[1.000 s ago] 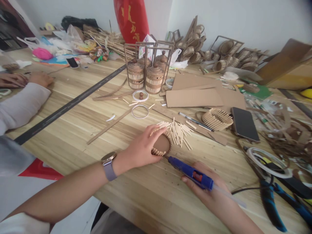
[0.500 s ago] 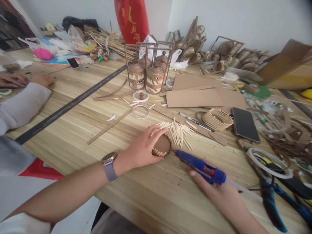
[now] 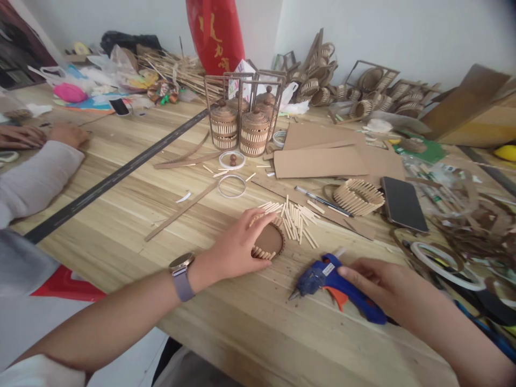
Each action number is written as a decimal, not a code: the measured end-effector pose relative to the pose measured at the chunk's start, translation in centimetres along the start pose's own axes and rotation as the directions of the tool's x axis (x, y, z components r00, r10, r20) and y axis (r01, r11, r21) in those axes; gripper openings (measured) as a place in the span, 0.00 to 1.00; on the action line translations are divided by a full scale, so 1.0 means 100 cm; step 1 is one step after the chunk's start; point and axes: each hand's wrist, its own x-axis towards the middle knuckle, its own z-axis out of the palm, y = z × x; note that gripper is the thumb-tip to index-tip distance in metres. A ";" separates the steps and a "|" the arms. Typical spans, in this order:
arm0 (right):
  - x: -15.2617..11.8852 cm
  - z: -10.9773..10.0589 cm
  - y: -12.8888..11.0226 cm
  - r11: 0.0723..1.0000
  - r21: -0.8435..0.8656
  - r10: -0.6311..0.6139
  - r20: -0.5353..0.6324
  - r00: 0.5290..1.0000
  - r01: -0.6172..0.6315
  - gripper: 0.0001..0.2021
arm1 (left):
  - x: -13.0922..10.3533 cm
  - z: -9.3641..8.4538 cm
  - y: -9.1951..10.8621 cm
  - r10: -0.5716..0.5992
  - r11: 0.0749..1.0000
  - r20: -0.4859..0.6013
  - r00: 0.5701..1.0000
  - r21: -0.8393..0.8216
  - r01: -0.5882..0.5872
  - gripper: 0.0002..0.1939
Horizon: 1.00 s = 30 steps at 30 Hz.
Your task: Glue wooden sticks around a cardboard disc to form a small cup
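Note:
My left hand (image 3: pixel 237 244), with a watch on its wrist, grips a small round cardboard base (image 3: pixel 269 241) between thumb and fingers. Short wooden sticks stand along part of the base's rim; my fingers hide some of them. My right hand (image 3: pixel 381 279) holds a blue hot glue gun (image 3: pixel 322 277) by its handle, thumb on top. The gun is turned on its side, low over the table or resting on it, its nozzle toward the lower left and its orange trigger showing. Just beyond the base lies a loose pile of short sticks (image 3: pixel 297 221).
Lidded stick-and-cardboard canisters (image 3: pixel 255 131) stand in frames at the back. A stick ring (image 3: pixel 358 196), a phone (image 3: pixel 404 203), a pen (image 3: pixel 322 201), cardboard sheets (image 3: pixel 320 163) and tape rolls (image 3: pixel 447 266) lie around. Another person's sleeved arm (image 3: pixel 40 172) rests at the left.
My right hand has drawn the glue gun away from the base's rim and turned it onto its side, nozzle now toward the lower left. My left hand stays on the base.

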 end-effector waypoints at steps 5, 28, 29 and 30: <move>0.028 -0.008 -0.031 0.981 -0.193 0.010 -0.044 0.999 -0.018 0.13 | 0.001 0.000 0.001 -0.007 1.000 0.000 1.000 -0.007 0.007 0.47; 0.060 -0.009 -0.068 0.965 0.172 -0.206 0.025 0.978 0.198 0.04 | 0.002 0.000 0.001 -0.020 1.000 0.019 1.000 -0.015 0.021 0.48; 0.055 -0.009 -0.072 0.953 0.219 -0.228 0.059 0.972 0.210 0.04 | 0.002 0.000 0.001 -0.023 1.000 0.018 1.000 -0.017 0.023 0.48; 0.050 -0.008 -0.076 0.945 0.248 -0.243 0.097 0.965 0.213 0.03 | 0.002 0.000 0.001 -0.023 1.000 0.018 1.000 -0.018 0.023 0.48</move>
